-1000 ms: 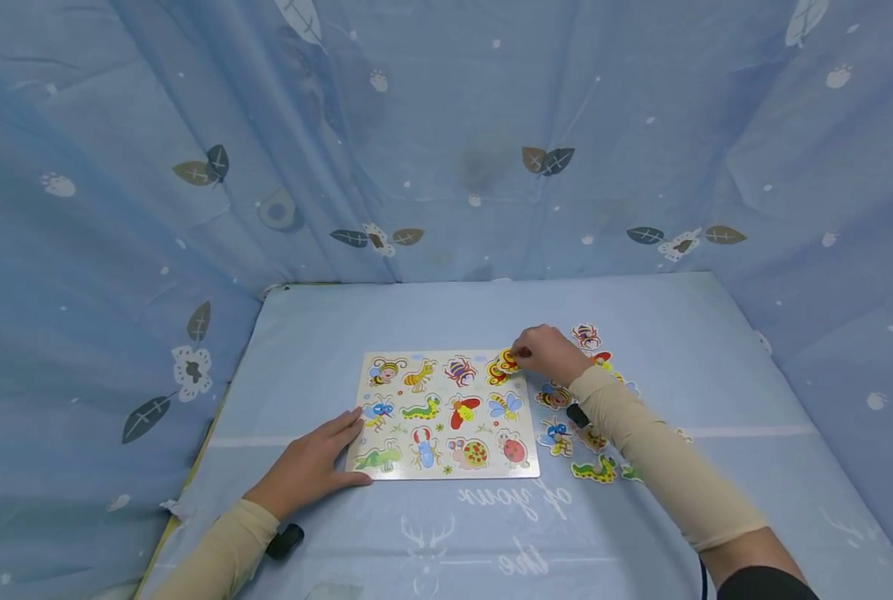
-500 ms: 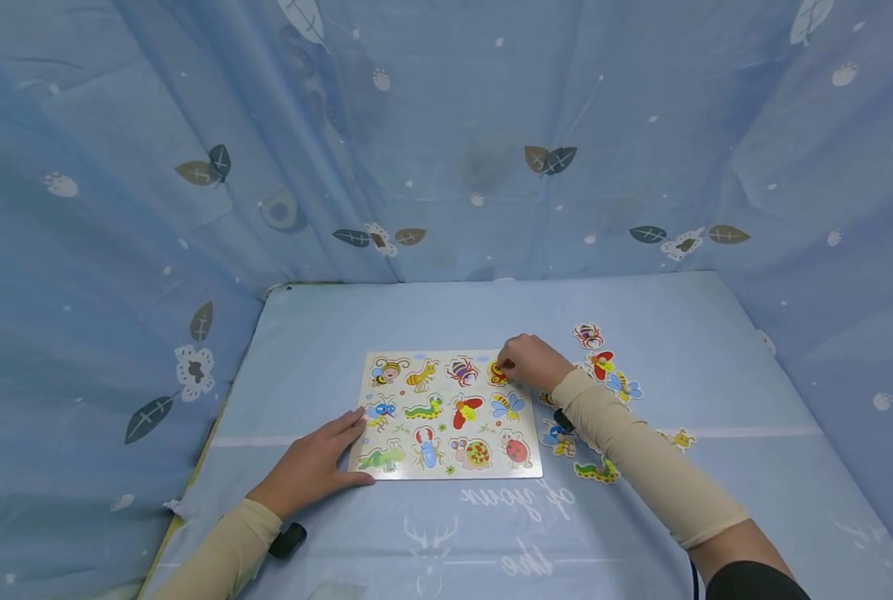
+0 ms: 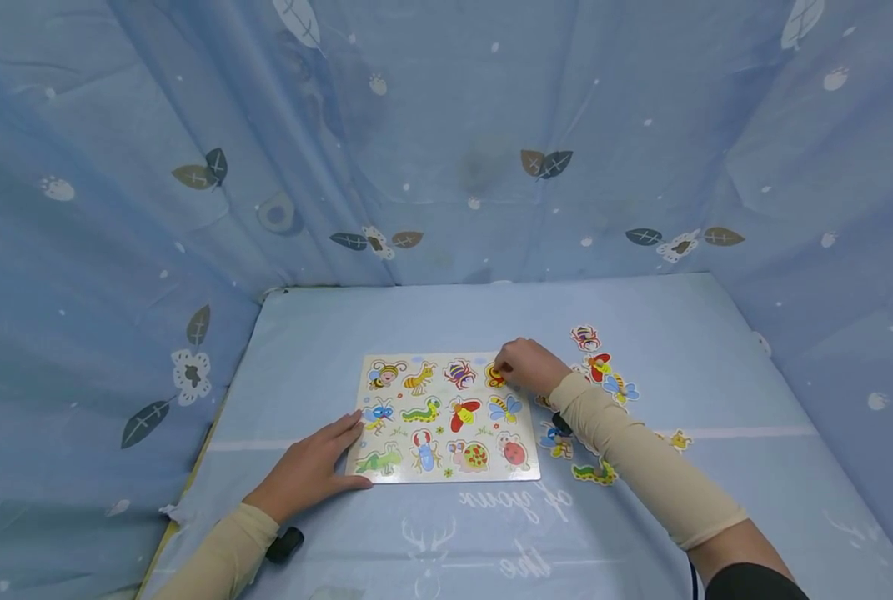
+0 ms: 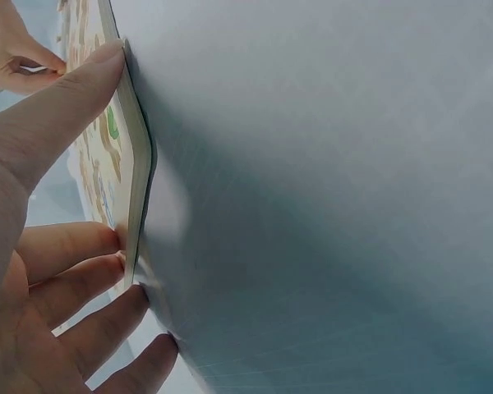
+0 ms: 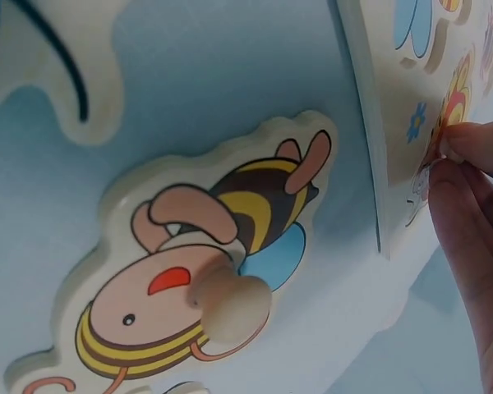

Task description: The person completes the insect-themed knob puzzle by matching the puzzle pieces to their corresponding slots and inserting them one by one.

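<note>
A wooden puzzle board [image 3: 443, 394] with printed insect pictures lies flat on the table. At its far right corner my right hand [image 3: 532, 365] pinches a red and yellow butterfly puzzle piece [image 3: 494, 380]. In the right wrist view this butterfly piece [image 5: 458, 100] sits against its printed place, partly behind the fingertips; whether it is fully seated I cannot tell. My left hand [image 3: 307, 467] rests at the board's near left corner. The left wrist view has its thumb [image 4: 86, 86] on one edge and its extended fingers [image 4: 74, 287] along the other.
Several loose pieces lie right of the board, among them a spider [image 3: 585, 337], a blue-winged insect [image 3: 621, 388] and a caterpillar [image 3: 594, 473]. A bee piece with a wooden peg [image 5: 238, 308] lies beneath my right wrist. Patterned blue curtains [image 3: 446, 133] stand behind the table.
My right hand has moved slightly left with the butterfly piece, bringing it down over the butterfly picture; over the last half second it barely moves. The left hand has stayed at the board's corner.
</note>
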`<control>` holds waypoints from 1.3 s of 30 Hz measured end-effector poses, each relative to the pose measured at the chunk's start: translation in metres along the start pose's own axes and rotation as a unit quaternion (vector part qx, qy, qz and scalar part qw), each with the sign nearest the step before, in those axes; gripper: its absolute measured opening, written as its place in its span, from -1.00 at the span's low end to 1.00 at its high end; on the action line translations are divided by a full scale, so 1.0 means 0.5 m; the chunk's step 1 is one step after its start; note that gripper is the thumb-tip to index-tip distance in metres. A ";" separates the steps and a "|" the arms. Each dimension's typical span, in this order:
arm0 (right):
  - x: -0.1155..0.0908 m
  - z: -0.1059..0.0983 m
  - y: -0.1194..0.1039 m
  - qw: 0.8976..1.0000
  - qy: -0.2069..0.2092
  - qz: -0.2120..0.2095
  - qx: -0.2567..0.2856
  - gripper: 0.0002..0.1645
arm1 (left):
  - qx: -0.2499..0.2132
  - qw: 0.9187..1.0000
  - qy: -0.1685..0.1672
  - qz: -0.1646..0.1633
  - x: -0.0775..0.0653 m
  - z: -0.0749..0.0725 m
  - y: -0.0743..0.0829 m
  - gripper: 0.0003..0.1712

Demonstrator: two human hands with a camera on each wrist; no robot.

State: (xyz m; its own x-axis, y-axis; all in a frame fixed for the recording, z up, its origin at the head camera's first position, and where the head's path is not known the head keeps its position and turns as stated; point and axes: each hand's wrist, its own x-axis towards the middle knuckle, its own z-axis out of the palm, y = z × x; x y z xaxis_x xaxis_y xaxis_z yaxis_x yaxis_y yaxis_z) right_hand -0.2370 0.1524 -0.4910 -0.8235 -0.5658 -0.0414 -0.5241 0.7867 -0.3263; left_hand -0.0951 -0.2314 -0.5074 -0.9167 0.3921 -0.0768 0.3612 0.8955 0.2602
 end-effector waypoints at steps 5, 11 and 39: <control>-0.006 -0.011 0.014 1.000 -0.002 -0.008 0.016 -0.88 | 0.000 1.000 0.000 -0.001 0.000 0.003 -0.002 0.17; -0.023 -0.051 0.073 0.999 0.015 0.039 0.026 -0.82 | 0.001 1.000 0.006 0.004 -0.001 0.006 -0.006 0.17; -0.090 -0.081 0.265 0.979 0.071 0.192 0.024 -0.88 | 0.002 1.000 0.009 -0.003 -0.001 0.008 -0.001 0.15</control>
State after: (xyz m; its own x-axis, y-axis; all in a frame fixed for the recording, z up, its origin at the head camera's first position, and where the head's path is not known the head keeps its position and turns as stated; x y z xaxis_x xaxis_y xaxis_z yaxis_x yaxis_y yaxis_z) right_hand -0.2780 0.2921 -0.4940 -0.9813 -0.1882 -0.0399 -0.1620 0.9204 -0.3558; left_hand -0.0940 -0.2314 -0.5112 -0.9214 0.3838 -0.0609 0.3572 0.8982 0.2562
